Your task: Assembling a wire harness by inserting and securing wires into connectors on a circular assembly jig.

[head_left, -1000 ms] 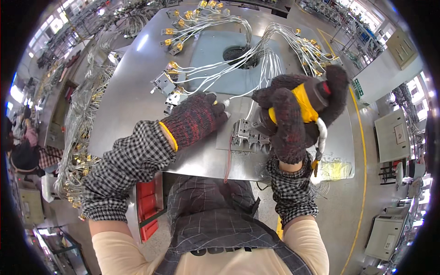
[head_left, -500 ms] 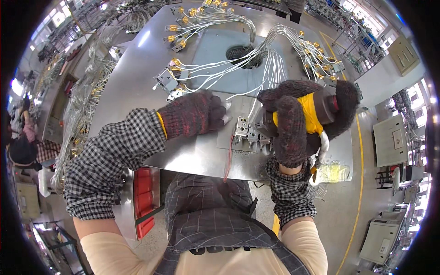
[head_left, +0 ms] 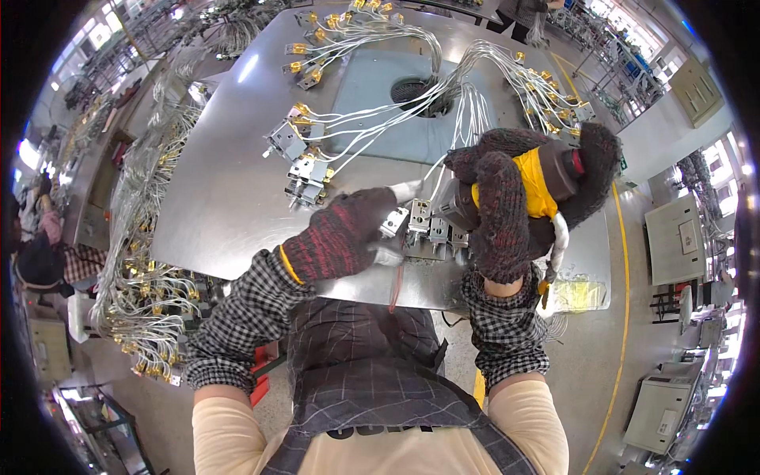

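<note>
The metal table (head_left: pixel 214 214) spreads out around the row of metal blocks (head_left: pixel 438 229), its near edge just below it. Beyond the row, white wires (head_left: pixel 469 63) fan out. Right of the row, the gloved right hand (head_left: pixel 503 210) has its grip wrapped closed on a dark tool (head_left: pixel 538 186) (yellow tape round its body). Left of the row, the gloved left hand (head_left: pixel 348 237) reaches a single block (head_left: pixel 393 222) at the row's left end; whether that grip pinches it, I cannot tell
</note>
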`<state>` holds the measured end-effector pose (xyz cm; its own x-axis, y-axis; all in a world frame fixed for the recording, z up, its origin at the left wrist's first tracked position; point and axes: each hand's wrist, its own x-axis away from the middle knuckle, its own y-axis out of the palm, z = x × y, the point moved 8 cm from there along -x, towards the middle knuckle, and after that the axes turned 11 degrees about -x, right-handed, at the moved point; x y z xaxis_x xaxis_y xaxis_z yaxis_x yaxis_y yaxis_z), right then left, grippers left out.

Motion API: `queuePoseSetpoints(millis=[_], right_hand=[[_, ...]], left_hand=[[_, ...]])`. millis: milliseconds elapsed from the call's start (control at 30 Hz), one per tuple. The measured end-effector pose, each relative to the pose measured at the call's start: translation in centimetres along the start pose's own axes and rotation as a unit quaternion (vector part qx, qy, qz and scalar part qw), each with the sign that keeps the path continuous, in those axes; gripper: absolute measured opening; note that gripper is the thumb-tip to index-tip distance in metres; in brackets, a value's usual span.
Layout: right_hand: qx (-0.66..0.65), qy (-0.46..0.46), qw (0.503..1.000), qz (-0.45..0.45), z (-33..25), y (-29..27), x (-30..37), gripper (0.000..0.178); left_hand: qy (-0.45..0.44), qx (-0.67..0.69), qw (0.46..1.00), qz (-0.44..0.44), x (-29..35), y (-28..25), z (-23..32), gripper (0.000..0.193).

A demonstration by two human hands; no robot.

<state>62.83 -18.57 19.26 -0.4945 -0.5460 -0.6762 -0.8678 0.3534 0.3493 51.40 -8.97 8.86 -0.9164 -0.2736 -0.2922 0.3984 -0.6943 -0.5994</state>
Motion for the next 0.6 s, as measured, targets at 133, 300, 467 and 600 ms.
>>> queuePoseSetpoints(millis=[133,300,467,600], right_hand=[[-0.005,-0.022,0.999,0.048,-0.3,-0.8,-0.6,0.068],[0.169,-0.150,0.968,0.110,-3.4,-4.3,-1.2,0.058],[0.022,-0.145,0.969,0.199,-2.9,-3.8,-0.5,0.038],[0.014,-0.073,0.985,0.154,-2.7,-4.6,-1.0,0.018]], left_hand=[[-0.017,-0.194,0.980,-0.027,-0.5,-0.4,0.2,0.078],[-0.066,-0.063,0.995,0.030,-2.4,-1.5,2.4,0.072],[-0.075,0.027,0.995,0.054,-2.4,-0.1,1.1,0.072],[-0.008,-0.136,0.990,0.042,-4.6,2.2,2.3,0.075]])
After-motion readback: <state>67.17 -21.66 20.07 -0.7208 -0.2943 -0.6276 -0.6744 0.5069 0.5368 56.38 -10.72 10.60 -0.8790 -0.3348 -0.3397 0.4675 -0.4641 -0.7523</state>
